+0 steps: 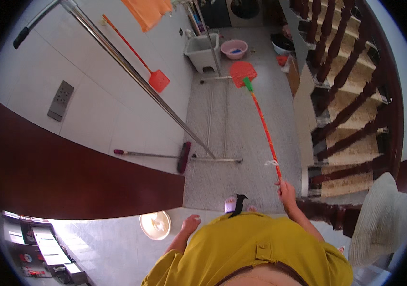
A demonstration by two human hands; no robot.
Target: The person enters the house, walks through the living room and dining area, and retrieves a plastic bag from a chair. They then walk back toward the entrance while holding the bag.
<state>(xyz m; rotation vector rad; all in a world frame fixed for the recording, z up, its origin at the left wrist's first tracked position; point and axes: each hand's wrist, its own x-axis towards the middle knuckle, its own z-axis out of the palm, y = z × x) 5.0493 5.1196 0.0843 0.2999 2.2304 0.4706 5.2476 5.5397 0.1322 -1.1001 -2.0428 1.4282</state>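
My right hand (287,194) is closed round the lower end of a fly swatter (264,125). Its long handle is red and orange, with a green joint below the round red mesh head. The swatter reaches forward over the grey floor, its head overlapping the far bar of the clothes rack in the picture. A small white tie hangs on the handle just above my fingers. My left hand (190,225) hangs at my side with loosely bent fingers, nothing visible in it. Nearest to it is a round bin (169,228) with a pale lining.
A metal clothes rack (136,76) stands ahead on the left. Against the wall are a broom (183,157) and a second, red swatter (159,81). Farther off stand a white tub (202,51) and a pink basin (234,49). Stairs with dark balusters (341,114) rise at right.
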